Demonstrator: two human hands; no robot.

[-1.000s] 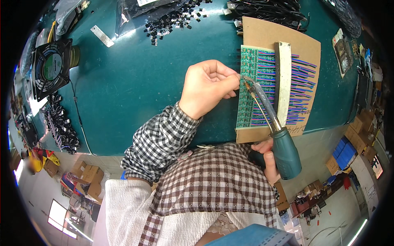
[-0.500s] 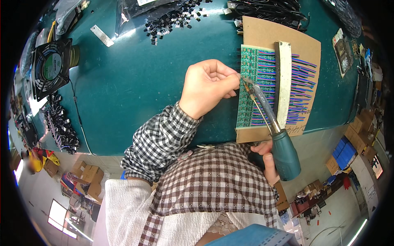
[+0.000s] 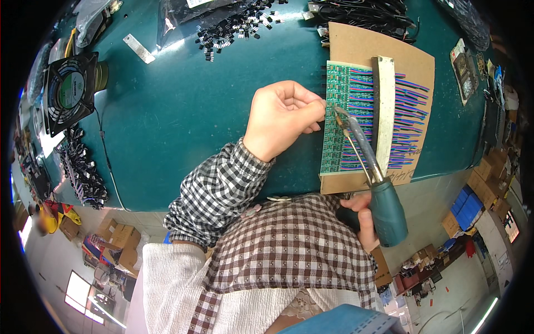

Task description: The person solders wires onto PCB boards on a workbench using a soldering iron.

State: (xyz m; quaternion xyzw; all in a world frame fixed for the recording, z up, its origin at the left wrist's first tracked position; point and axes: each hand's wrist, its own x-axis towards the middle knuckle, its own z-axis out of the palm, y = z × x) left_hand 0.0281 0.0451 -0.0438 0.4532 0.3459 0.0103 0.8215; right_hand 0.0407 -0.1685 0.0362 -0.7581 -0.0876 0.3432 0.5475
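Pinching thin solder wire in my left hand (image 3: 281, 117), right hand (image 3: 364, 217) clamped on the teal-handled soldering iron (image 3: 367, 167); a slip could bridge pads on the green circuit-board panel (image 3: 340, 122) at centre right.

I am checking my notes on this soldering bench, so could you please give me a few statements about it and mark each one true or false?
1. The right hand holds a soldering iron by its teal handle. True.
2. The iron's tip points at the black fan. False: it points at the left edge of the green circuit panel, near the left hand's fingers.
3. The circuit panel lies on a brown cardboard sheet. True.
4. The left hand lies flat and open on the table. False: it is curled, fingers pinched at the panel's edge.
5. Loose small black parts lie in a heap at the table's far side. True.
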